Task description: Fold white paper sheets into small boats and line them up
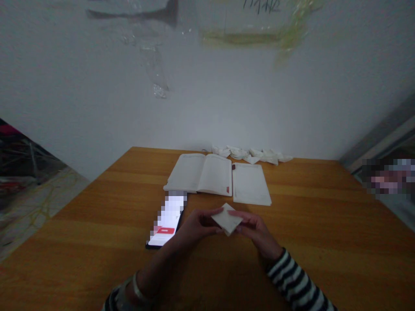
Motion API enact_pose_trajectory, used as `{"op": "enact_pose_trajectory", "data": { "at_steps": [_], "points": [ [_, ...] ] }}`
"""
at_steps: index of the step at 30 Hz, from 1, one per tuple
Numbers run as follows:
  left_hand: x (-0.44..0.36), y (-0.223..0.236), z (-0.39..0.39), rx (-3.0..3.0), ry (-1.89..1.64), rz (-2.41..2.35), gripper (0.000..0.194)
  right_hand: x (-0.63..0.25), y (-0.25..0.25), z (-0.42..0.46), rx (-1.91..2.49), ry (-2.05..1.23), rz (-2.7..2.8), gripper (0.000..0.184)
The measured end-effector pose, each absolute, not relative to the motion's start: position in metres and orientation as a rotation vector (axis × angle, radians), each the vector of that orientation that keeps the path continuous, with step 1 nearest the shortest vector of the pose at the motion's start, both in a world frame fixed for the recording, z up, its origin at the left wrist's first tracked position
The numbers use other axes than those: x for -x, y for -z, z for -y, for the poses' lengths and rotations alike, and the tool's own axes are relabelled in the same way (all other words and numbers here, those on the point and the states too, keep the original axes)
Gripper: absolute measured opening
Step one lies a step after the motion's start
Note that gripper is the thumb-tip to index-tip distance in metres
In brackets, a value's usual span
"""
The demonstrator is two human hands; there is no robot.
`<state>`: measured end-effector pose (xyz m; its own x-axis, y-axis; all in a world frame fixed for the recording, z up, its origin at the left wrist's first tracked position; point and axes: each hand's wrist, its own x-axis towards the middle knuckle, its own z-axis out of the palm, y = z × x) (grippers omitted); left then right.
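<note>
Between my left hand (194,226) and right hand (259,233), a folded white paper square (227,220); on my brown wooden table (324,242), a black-edged rectangular phone (171,216) left, an open white-paged notebook (191,170) behind, a white rectangular paper stack (251,183) at its right, crumpled white paper (240,153) rearmost.

Bench (330,224): passage along right side. Obstacles: left hand (194,225), right hand (259,231), folded paper (227,221), near middle; phone (170,216), left; open notebook (188,172), sheets (251,183), far middle; crumpled papers (240,153), far edge.

- Your right sleeve (300,280) has bold dark and whitish stripes.
- Your left sleeve (112,301) is striped too, mostly cropped.
- You wear a thin, pale band (137,288) around your left forearm.
</note>
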<state>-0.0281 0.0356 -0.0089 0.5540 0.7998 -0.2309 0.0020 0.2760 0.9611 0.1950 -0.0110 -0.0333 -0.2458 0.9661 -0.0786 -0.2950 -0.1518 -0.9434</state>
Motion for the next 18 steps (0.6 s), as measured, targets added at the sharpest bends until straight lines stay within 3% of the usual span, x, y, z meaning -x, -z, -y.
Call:
{"op": "enact_pose_trajectory", "data": {
  "at_steps": [5,12,18],
  "points": [
    [0.027,0.011,-0.035,-1.228,-0.650,-0.881,0.060,-0.191,0.033,0.012,1.012,-1.510,1.076,0.035],
    [0.022,0.016,-0.030,-1.328,-0.667,-0.904,0.070,-0.178,0.051,0.006,1.159,-1.294,1.104,0.027],
    [0.016,0.015,-0.025,-1.523,-0.735,-1.026,0.037,-0.174,0.057,0.006,1.182,-1.131,1.139,0.015]
  ]
}}
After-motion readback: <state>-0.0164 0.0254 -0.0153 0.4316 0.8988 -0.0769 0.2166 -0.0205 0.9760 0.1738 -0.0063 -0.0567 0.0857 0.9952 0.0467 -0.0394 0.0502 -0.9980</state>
